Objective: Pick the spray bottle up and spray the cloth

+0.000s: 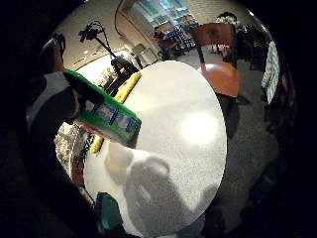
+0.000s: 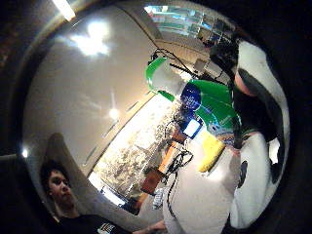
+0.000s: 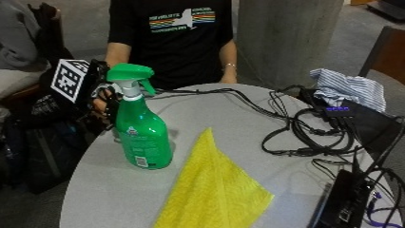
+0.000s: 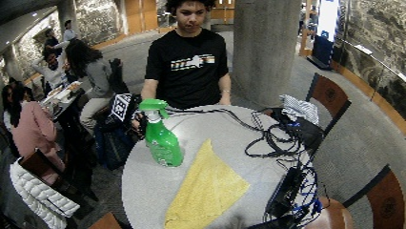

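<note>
A green spray bottle (image 3: pixel 144 135) with a green trigger head and white neck stands upright on the round grey table (image 3: pixel 253 142), near the edge on my right-hand side. A yellow cloth (image 3: pixel 212 190) lies spread flat beside it toward the table's middle. My gloved right hand (image 3: pixel 101 97) hovers just off the table edge, level with the bottle's neck and close behind it, fingers loosely spread and not around it. Both palm views show the bottle (image 1: pixel 106 116) (image 2: pixel 209 105) close by, with the cloth (image 1: pixel 126 89) (image 2: pixel 212 151) beyond it.
Black cables (image 3: pixel 297 128) loop across the far half of the table. A striped cloth (image 3: pixel 348 85) and black devices (image 3: pixel 345 199) sit along that side. My bare left hand (image 3: pixel 227 76) rests at the table's near rim. A wooden chair (image 1: pixel 218 54) stands beside the table.
</note>
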Action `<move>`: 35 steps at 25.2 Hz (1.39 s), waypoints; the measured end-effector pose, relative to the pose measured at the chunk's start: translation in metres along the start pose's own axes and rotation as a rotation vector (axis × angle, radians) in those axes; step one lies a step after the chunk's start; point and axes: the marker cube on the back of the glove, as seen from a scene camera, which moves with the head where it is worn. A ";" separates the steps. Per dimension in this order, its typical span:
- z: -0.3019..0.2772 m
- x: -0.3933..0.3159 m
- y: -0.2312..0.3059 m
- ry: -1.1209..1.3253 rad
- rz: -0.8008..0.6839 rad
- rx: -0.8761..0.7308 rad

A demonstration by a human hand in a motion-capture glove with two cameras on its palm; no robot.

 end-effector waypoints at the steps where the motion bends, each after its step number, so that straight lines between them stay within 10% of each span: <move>1: 0.000 0.000 0.000 0.001 0.003 -0.005; 35: 0.065 0.007 -0.045 -0.059 0.106 -0.481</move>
